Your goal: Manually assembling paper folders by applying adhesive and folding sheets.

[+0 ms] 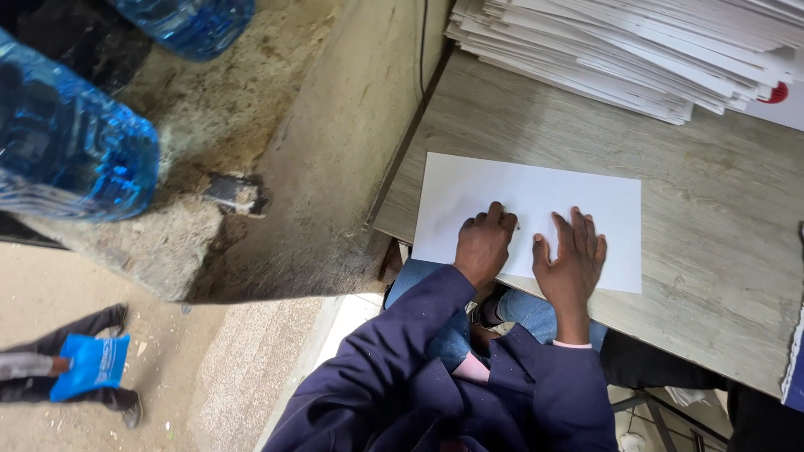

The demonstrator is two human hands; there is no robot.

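A white sheet of paper (536,201) lies flat on a pale wooden table (712,226), close to its near edge. My left hand (484,243) rests on the sheet's lower middle with the fingers curled under, knuckles down. Beside it, my right hand (572,259) lies flat on the paper with its fingers spread. Neither hand holds anything. Both arms wear dark blue sleeves (402,360).
A thick stack of white sheets (636,50) sits at the table's far side. Large blue water bottles (67,142) stand on a rough concrete ledge (251,125) to the left. Below left, another person (75,368) walks by with a blue bag.
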